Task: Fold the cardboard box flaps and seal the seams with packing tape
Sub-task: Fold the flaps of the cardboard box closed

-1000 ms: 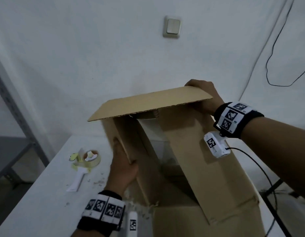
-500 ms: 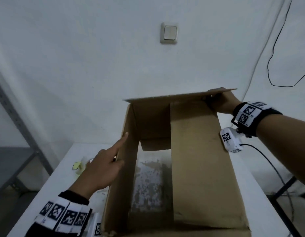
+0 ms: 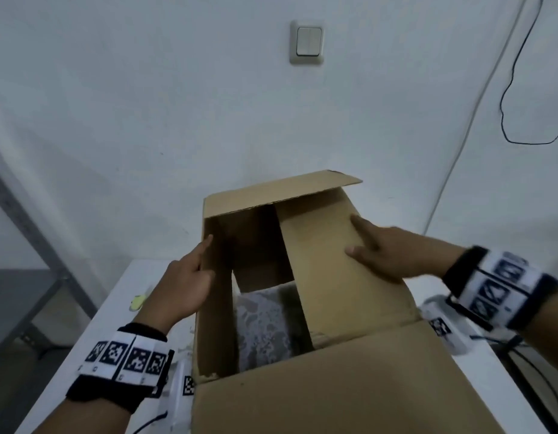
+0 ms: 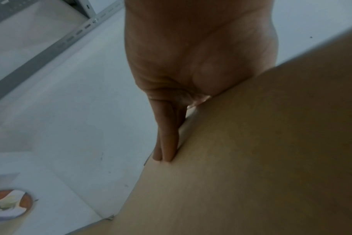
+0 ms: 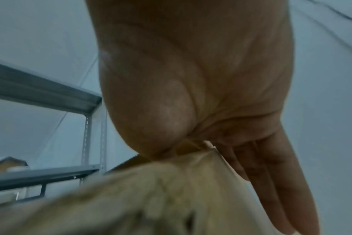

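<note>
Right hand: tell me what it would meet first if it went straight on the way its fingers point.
The right hand lies flat on the folded right flap, fingers aimed toward the far left corner. Sliding on, it would probably reach the raised far flap first, though depth is unclear.

text: none legible | wristbands point(image 3: 127, 358) — black-and-white square marker patterns only | cardboard box point(image 3: 349, 277) — unprinted
</note>
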